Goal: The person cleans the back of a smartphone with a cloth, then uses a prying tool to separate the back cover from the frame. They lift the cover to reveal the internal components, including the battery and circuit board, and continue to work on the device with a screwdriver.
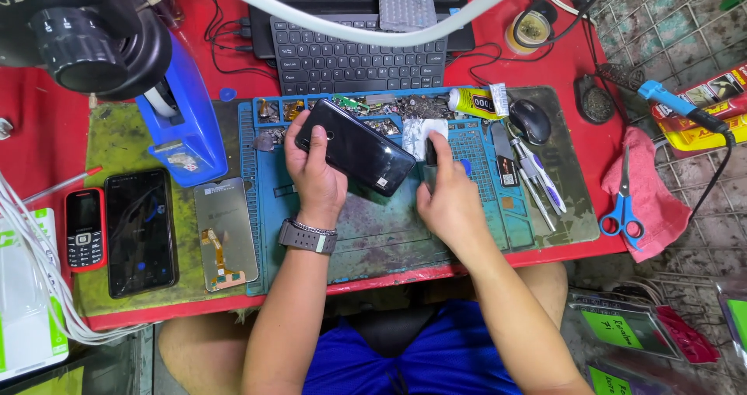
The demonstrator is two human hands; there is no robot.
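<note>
Black phone point(356, 147) just above the middle of the frame, tilted, glossy back up, lifted a little over the blue work mat point(373, 224) so that its edges stay free to reach. Gripped at its left end by the left hand point(313, 169), fingers wrapped round the case, thumb across the back, a grey watch point(308, 237) on the wrist. Right hand point(450, 200) just beside the phone's right end, fingers closed round a small dark tool point(430, 152) held upright; what kind of tool, cannot tell. Behind the phone, along the mat's upper edge, small trays of loose parts point(373, 107), kept near the hands. Right of centre, a tube of glue point(475, 101), a dark mouse point(531, 120) and a row of thin tools point(533, 181), laid out within easy reach. Far right, blue scissors point(622, 208) on a pink cloth point(650, 200). Left of the mat, set aside on a green pad point(124, 138): a bare screen panel point(225, 231), a black smartphone point(140, 231), a small red keypad phone point(84, 229). Upper centre, a black keyboard point(358, 56); upper left, a blue stand point(183, 122).
</note>
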